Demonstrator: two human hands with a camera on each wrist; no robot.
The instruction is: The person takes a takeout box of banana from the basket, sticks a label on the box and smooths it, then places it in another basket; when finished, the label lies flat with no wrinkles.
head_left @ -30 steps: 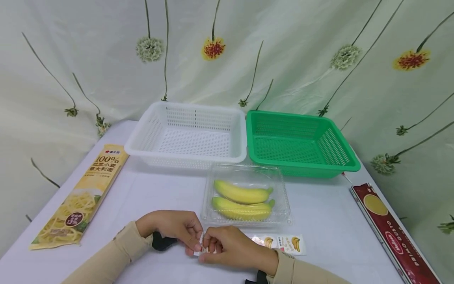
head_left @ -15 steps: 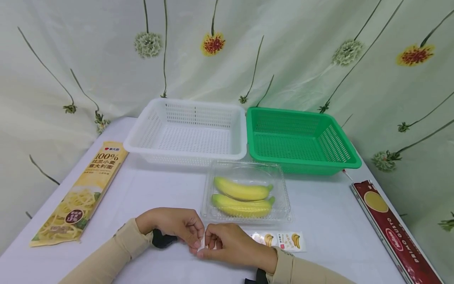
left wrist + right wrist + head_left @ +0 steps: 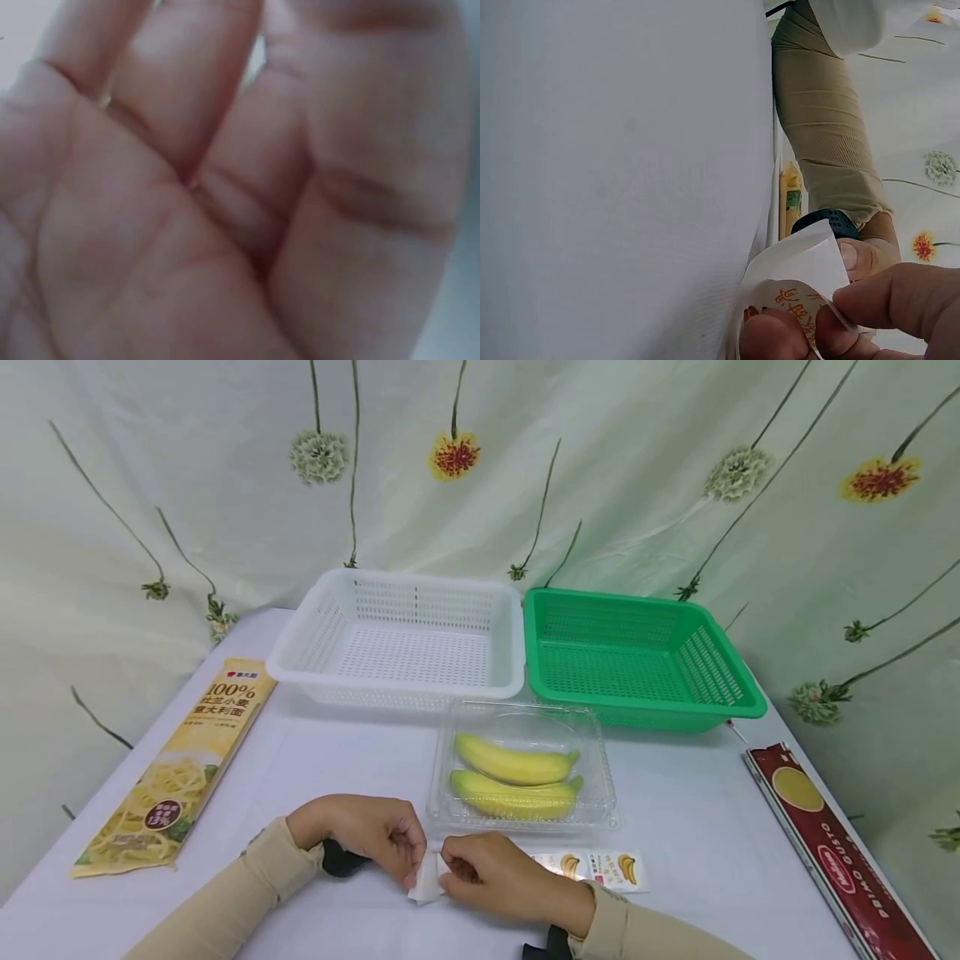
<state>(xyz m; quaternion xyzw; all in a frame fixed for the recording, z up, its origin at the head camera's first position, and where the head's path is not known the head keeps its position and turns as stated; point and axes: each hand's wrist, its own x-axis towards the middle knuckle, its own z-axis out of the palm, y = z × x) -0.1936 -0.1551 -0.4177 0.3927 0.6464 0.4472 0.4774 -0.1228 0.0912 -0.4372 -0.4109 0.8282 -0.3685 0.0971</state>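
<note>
My left hand (image 3: 375,837) and right hand (image 3: 504,878) meet low in the head view over a small white paper label (image 3: 427,882). Each pinches a side of it. In the right wrist view the label (image 3: 795,259) is bent, with orange writing on one face, between the right thumb and fingers; the left thumb (image 3: 857,255) is at its far edge. Curled fingers (image 3: 367,150) and palm fill the left wrist view, hiding the label. Banana-printed labels (image 3: 618,870) lie in a strip beyond the right hand; whether they join the held piece cannot be told.
A clear clamshell box (image 3: 444,817) with two bananas (image 3: 517,797) sits just ahead. Behind it stand a white basket (image 3: 390,687) and a green basket (image 3: 645,714). A yellow pasta packet (image 3: 176,768) lies left, a red pasta box (image 3: 832,843) right.
The hands have drawn slightly apart, the right one shifting a little to the right. More of the label's white paper now shows between them.
</note>
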